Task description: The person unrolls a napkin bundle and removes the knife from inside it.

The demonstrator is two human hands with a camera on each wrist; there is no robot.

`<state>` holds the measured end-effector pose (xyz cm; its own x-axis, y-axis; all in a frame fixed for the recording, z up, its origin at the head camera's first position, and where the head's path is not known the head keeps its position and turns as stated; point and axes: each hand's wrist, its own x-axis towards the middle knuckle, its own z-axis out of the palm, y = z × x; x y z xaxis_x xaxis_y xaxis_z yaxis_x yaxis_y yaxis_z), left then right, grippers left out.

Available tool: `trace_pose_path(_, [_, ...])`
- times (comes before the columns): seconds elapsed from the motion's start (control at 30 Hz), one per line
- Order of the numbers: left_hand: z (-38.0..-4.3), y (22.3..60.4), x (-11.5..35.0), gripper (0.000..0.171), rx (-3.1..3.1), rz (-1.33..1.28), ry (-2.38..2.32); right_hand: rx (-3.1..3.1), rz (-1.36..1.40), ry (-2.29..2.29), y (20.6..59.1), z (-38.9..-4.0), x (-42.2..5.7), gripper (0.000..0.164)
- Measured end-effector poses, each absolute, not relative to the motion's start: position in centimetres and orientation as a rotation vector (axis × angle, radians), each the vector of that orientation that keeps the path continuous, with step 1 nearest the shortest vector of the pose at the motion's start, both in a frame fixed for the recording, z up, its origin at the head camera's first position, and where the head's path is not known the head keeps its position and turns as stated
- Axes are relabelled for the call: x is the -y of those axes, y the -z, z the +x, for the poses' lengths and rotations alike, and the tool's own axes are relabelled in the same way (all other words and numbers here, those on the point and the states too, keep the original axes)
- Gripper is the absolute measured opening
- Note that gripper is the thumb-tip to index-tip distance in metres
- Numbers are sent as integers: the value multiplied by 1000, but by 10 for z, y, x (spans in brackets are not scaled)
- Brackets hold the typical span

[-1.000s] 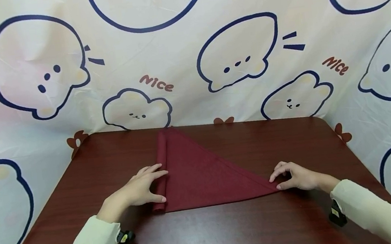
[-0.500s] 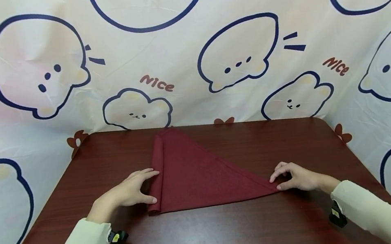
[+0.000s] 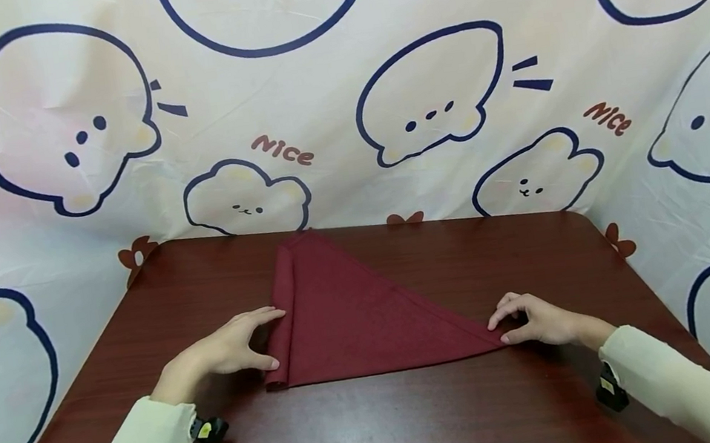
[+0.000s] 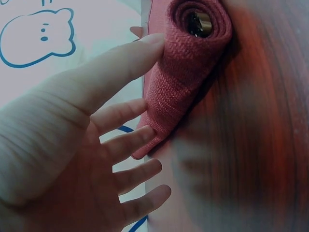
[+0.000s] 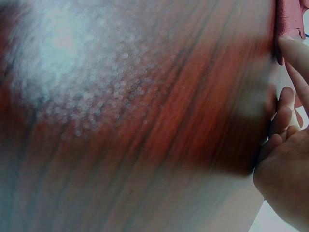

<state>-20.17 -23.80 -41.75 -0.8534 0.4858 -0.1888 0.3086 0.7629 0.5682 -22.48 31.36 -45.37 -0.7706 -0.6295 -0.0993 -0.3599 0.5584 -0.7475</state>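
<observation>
A dark red cloth point(image 3: 354, 319) lies on the table, its left side wound into a roll point(image 3: 281, 328) and its right side narrowing to a pointed corner. My left hand point(image 3: 226, 347) is at the roll's left side, thumb near the front end and fingers extended farther back. In the left wrist view the thumb touches the roll, and something dark with a gold-coloured part point(image 4: 202, 24) shows in its core. My right hand point(image 3: 539, 321) pinches the pointed corner between thumb and forefinger; its other fingers are curled.
The brown wooden table point(image 3: 382, 427) has its far edge against a pale curtain point(image 3: 324, 91) printed with cartoon bears, which also hangs along both sides. Each wrist wears a small black device, such as the left one point(image 3: 210, 430).
My left hand and the roll have shifted left, mostly at the front end, so the roll slants more and more flat cloth shows. The right hand has stayed on the corner.
</observation>
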Motion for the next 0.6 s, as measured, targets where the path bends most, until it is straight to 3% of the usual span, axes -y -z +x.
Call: trace_pose_path(0.6, [-199,417,237,83,-2642,625,-771,-2429,-810,1082,455,-226,-314,19])
